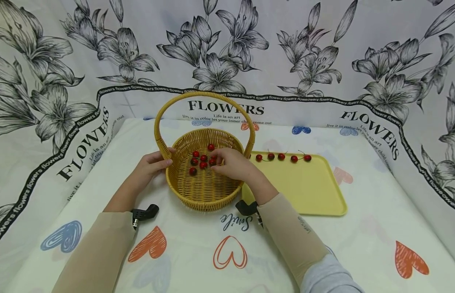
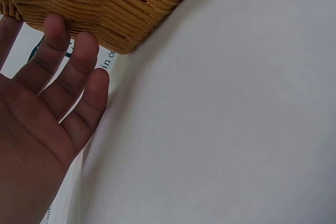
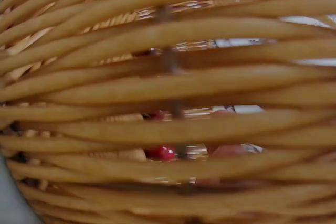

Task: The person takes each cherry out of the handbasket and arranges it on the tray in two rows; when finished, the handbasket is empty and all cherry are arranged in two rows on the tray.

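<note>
Now in the basket (image 1: 203, 205): seven or so red cherries (image 1: 203, 158) on the woven floor, mostly towards 11 and 12 o'clock.
On the yellow tray (image 1: 300, 191), at the basket's 3 o'clock: a row of cherries (image 1: 281, 156), at least five, along the 12 o'clock edge.
Progress: apparently partway, the fruit split between both; which side is filling, I cannot tell.
Left hand (image 1: 151, 163): at the rim's 9 o'clock, thumb and index finger lightly gripping, other fingers loosely spread.
Right hand (image 1: 235, 162): reaching in from 4 o'clock, fingers bent, partly apart; whether a cherry is pinched, I cannot tell.
Cherry direction: round, no clear long axis; the rightmost stem points towards 10 o'clock.
Handle (image 1: 204, 94): arches towards 12, spanning 9 to 3.
Tray's long axis: roughly 9 to 3.
</note>
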